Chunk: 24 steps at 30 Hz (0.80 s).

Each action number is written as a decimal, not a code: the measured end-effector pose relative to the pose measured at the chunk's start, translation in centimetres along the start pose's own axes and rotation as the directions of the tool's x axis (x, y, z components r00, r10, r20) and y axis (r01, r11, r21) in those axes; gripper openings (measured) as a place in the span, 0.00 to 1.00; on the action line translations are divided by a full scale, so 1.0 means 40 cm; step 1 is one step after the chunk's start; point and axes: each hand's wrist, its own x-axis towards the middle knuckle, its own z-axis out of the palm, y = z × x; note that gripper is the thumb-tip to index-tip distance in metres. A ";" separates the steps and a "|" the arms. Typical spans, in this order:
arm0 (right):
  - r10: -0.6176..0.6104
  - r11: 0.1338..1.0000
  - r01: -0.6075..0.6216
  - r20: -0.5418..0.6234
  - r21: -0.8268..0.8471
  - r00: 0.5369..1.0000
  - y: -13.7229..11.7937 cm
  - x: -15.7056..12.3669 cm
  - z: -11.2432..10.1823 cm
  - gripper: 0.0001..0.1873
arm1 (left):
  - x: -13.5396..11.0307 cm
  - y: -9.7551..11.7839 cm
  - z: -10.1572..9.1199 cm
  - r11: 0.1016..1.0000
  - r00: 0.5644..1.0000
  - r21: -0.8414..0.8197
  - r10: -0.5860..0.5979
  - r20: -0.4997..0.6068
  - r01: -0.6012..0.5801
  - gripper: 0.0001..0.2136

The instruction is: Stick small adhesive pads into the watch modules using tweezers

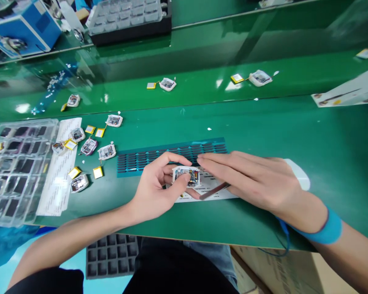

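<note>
My left hand (159,185) is closed around a small white-rimmed device housing (186,175), its thumb pressing on the exposed circuit board. The open side of the housing faces up. Close by on the right, my right hand (251,175) has its fingers stretched together, their tips near the edge of the housing. A slim metal tool (214,191), apparently tweezers, sticks out from under that hand; its grip is partly hidden. Beneath both hands lie a printed white sheet (221,196) and a blue-green sheet with rows of dark strips (135,163).
Several similar housings wired to yellow-edged batteries (98,172) lie to the left; others sit on the green ledge (202,81). A clear compartment tray (27,171) stands at far left. A blue wrist strap (325,228) with a cord circles my right wrist. Behind are a blue box (33,28) and a stacked tray (129,34).
</note>
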 end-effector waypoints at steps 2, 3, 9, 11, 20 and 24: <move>-0.011 1.000 0.011 -0.031 -0.012 0.999 -0.004 -0.009 0.015 0.20 | -0.001 -0.007 0.001 0.999 0.999 0.029 0.026 -0.021 -0.025 0.09; -0.023 1.000 0.022 -0.046 -0.021 0.999 -0.007 -0.013 0.021 0.22 | -0.003 -0.011 0.002 0.998 0.999 0.050 0.044 -0.026 -0.043 0.08; -0.121 0.981 0.108 -0.079 -0.159 0.989 -0.043 0.008 0.023 0.18 | -0.015 -0.030 0.012 0.942 0.976 0.275 0.212 -0.044 -0.193 0.06; -0.127 0.972 0.118 -0.033 -0.205 0.991 -0.059 0.027 0.011 0.16 | -0.016 -0.030 0.016 0.900 0.956 0.354 0.289 -0.051 -0.253 0.06; 0.162 0.952 -0.161 0.017 0.262 0.987 -0.069 0.043 0.012 0.18 | -0.004 -0.030 0.003 0.865 0.933 0.398 0.355 -0.053 -0.306 0.05; 0.380 0.702 -0.392 0.153 0.595 0.912 -0.055 0.057 0.014 0.06 | -0.009 -0.027 0.004 0.836 0.924 0.420 0.383 0.013 -0.352 0.06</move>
